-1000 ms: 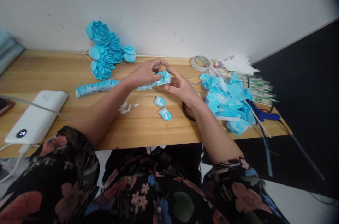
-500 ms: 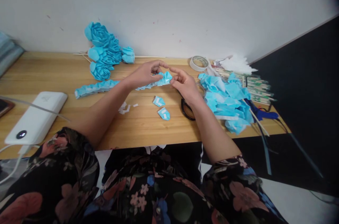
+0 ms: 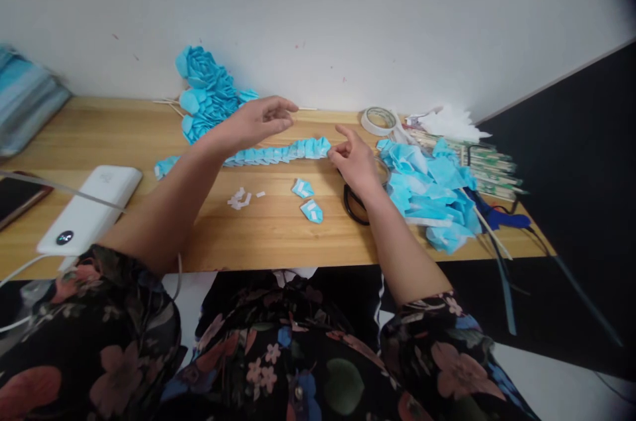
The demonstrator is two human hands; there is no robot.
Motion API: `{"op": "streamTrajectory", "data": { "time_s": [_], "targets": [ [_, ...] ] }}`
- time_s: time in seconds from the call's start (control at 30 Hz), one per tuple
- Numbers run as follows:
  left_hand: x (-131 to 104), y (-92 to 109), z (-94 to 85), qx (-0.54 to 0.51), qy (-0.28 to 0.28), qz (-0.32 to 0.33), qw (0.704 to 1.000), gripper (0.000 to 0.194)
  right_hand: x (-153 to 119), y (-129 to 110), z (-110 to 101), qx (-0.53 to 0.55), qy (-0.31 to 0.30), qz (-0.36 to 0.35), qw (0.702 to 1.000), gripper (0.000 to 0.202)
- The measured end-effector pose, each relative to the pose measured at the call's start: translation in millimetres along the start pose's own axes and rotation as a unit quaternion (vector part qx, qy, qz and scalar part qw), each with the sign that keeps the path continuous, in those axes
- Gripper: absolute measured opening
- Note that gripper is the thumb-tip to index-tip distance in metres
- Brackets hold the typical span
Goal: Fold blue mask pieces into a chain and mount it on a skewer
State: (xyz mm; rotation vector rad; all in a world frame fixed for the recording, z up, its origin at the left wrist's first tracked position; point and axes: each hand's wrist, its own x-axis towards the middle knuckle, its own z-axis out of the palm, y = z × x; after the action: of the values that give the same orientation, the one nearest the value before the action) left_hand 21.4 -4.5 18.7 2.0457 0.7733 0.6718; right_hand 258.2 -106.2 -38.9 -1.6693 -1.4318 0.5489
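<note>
A long row of overlapping blue paper petals (image 3: 278, 154) lies across the table, partly hidden behind my left forearm. My left hand (image 3: 263, 121) is lifted above and behind the row, fingers loosely curled and apart, with nothing visible in them. At the row's right end rests my right hand (image 3: 354, 154), its index finger stretched out and its thumb close to the last petal; nothing shows in its grasp. Nearer to me lie two single blue petals (image 3: 311, 211) with white tape strips on them. Small white paper scraps (image 3: 239, 198) are scattered to their left.
Blue paper roses (image 3: 206, 93) lie at the back left. On the right are a tape roll (image 3: 368, 124), a heap of blue paper pieces (image 3: 422, 182), black-handled scissors (image 3: 354, 212) and a blue glue gun (image 3: 501, 217). A white power bank (image 3: 94, 202) with cables lies left.
My left hand has come off the petal row and moved up and left. My right hand has shifted slightly right and down. The view has turned a little to the left.
</note>
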Motion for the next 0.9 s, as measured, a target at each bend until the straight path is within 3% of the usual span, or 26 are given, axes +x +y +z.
{"op": "streamTrajectory", "data": {
  "time_s": [0.27, 0.43, 0.6, 0.73, 0.83, 0.9],
  "targets": [
    [-33, -5, -22.7, 0.166, -0.032, -0.038, 0.985, 0.047, 2, 7, 0, -0.013, 0.003, -0.012, 1.0, 0.066],
    [-35, -22, -9.2, 0.321, -0.067, -0.021, 0.945, 0.057, 5, 14, 0, -0.013, 0.014, -0.013, 1.0, 0.065],
    [-27, -33, 12.0, 0.375, -0.077, -0.022, 0.923, 0.067, 5, 9, -9, -0.124, 0.043, -0.025, 0.991, 0.061],
    [-22, -37, 15.4, 0.398, -0.079, -0.016, 0.914, 0.066, 3, 3, -15, -0.181, -0.028, -0.018, 0.983, 0.069],
    [-22, -42, 9.6, 0.403, -0.071, -0.022, 0.912, 0.065, 1, 4, -16, -0.207, -0.105, -0.067, 0.97, 0.074],
    [-24, -46, 4.2, 0.402, -0.066, -0.026, 0.913, 0.064, 0, 7, -15, -0.232, -0.12, -0.089, 0.961, 0.072]
  ]
}}
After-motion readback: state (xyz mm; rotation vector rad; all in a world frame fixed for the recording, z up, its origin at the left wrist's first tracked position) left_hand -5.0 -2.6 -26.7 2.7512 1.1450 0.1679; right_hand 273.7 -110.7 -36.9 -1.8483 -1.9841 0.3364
